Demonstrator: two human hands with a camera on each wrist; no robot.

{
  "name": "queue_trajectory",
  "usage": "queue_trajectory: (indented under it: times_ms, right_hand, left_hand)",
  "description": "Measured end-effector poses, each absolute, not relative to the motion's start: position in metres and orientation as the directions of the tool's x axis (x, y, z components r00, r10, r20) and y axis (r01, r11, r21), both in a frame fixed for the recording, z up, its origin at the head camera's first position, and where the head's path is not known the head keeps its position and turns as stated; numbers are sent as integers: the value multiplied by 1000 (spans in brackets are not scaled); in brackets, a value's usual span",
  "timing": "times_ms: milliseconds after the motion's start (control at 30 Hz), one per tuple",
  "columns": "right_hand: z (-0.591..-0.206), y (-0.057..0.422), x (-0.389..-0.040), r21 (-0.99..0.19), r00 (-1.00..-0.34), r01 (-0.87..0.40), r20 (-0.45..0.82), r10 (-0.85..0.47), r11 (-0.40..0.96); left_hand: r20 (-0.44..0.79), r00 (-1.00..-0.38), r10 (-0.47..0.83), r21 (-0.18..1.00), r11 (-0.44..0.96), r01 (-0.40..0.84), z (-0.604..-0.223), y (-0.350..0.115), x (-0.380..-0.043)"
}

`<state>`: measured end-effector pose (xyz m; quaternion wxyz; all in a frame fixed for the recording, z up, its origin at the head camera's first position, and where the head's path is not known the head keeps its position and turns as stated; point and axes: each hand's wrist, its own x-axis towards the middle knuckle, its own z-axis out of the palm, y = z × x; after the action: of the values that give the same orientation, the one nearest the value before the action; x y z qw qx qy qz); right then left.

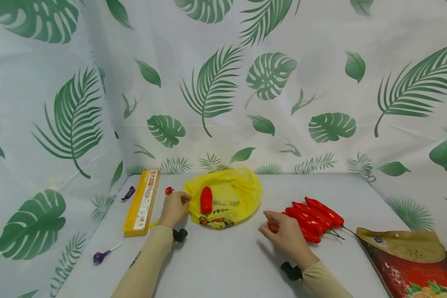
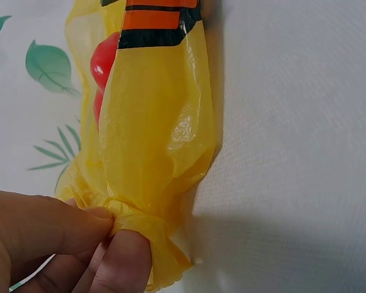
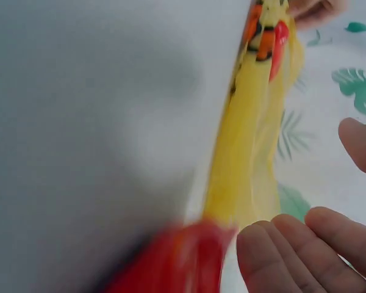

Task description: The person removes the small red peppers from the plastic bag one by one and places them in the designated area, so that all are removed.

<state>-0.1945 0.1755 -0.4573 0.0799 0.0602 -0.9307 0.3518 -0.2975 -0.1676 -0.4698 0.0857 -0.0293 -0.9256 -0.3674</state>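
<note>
A yellow plastic bag [image 1: 251, 186] lies with its mouth spread and one red chili pepper [image 1: 206, 199] inside it. My left hand [image 1: 174, 207] pinches the gathered left edge of this bag between thumb and fingers, as the left wrist view shows close up on the crumpled bag [image 2: 152, 152]. To the right, several glossy red chili peppers [image 1: 314, 217] lie side by side, stems toward the lower right. My right hand [image 1: 284, 234] is over their left end, thumb apart from the fingers. In the right wrist view a blurred red pepper [image 3: 177, 259] shows beside the extended fingers [image 3: 293, 250].
Left of the bag is a yellow pasta box [image 1: 141, 203], with a purple wrapped candy [image 1: 128, 193] beyond it and a purple lollipop [image 1: 101, 256] nearer. A red lollipop [image 1: 169, 190] sits behind my left hand. At right lies a red-and-gold pouch [image 1: 413, 260]. Leaf-printed cloth [image 1: 223, 140] borders the table.
</note>
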Motion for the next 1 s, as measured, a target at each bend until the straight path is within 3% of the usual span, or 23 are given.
queue_trajectory:
  times_ms: [333,633,1000]
  right_hand:
    - [-472,112,-234,-762,-983,-186,143,-119,620]
    - [-479,62,-273,-751,-967,-224,93,-236,621]
    - [-481,12,-301,-758,-982,-181,102,-159,627]
  left_hand:
    - [144,-989,-25,672,736,79,-474,-168,-293]
    - [141,-989,-35,677,733,70,-476,-172,-294]
    - [131,-990,-51,680,731,52,-473,-173,-295]
